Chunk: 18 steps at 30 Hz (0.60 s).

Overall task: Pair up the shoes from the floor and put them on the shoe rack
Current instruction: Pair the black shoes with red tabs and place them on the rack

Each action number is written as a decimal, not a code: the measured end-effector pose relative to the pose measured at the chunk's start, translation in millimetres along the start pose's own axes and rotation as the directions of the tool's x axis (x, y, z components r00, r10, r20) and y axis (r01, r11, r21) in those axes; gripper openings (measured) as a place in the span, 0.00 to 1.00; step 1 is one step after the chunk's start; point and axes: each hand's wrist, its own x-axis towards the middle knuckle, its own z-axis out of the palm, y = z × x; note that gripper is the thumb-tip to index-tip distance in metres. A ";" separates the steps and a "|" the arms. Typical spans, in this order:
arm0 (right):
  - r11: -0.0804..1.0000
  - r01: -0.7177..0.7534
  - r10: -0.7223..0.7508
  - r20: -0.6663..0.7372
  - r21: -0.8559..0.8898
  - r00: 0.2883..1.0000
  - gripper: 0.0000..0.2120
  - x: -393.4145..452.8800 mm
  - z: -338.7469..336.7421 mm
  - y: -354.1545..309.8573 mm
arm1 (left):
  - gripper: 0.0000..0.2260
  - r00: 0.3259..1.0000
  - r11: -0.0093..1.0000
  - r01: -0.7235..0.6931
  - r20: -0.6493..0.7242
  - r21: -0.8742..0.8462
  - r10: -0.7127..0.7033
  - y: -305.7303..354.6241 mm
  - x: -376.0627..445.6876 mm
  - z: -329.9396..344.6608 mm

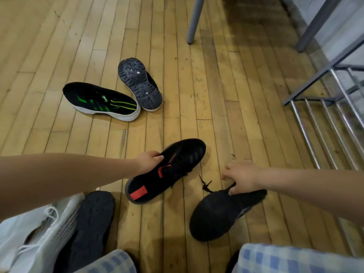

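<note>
My left hand (148, 159) grips a black shoe with red marks (167, 172) by its collar, low over the wooden floor. My right hand (241, 178) pinches the upper of a second black shoe (216, 213), which hangs toe-down with its laces dangling. Further off lie a black shoe with green stripes (102, 101) on its side and a shoe turned sole-up (139, 84), touching each other. At the bottom left lie a white laced shoe (37, 233) and a dark sole-up shoe (88, 223). The shoe rack (332, 123) with metal bars stands at the right.
Two grey furniture legs (194, 20) stand on the floor at the top, near the wall. My knees in blue checked cloth (285, 259) fill the bottom edge. Bare floorboards (246, 119) lie between the held shoes and the rack.
</note>
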 end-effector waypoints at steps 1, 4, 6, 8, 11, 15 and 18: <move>1.000 0.002 -0.003 0.027 0.031 1.000 0.26 4.8 -4.4 -3.6 | 0.19 1.000 1.000 0.000 0.002 -0.006 0.000 -0.5 -1.9 -0.9; 0.955 -0.029 0.014 0.052 0.296 0.999 0.22 18.4 -17.4 -17.2 | 0.17 1.000 0.999 -0.015 -0.015 -0.045 0.014 -6.6 -9.4 -3.1; 0.785 -0.053 0.051 0.021 0.618 0.998 0.22 29.0 -29.1 -28.2 | 0.17 0.998 0.991 0.002 -0.058 -0.134 -0.009 -18.3 -15.4 -4.3; 0.498 -0.063 0.103 0.012 0.865 0.995 0.27 41.8 -48.1 -41.8 | 0.18 0.993 0.955 0.064 -0.079 -0.291 -0.090 -32.9 -21.0 -4.0; 0.206 -0.094 0.113 0.072 0.974 0.991 0.35 61.8 -74.1 -66.5 | 0.19 0.979 0.832 0.105 -0.090 -0.545 -0.182 -42.2 -26.1 1.5; 0.015 -0.084 0.044 0.084 0.996 0.996 0.38 90.9 -91.7 -104.3 | 0.14 0.977 0.623 0.096 -0.044 -0.777 -0.206 -31.6 -37.3 1.1; 0.009 0.001 0.092 -0.002 1.000 0.996 0.32 105.1 -101.1 -119.4 | 0.14 0.987 0.674 0.092 -0.023 -0.733 -0.159 -34.9 -45.6 -18.3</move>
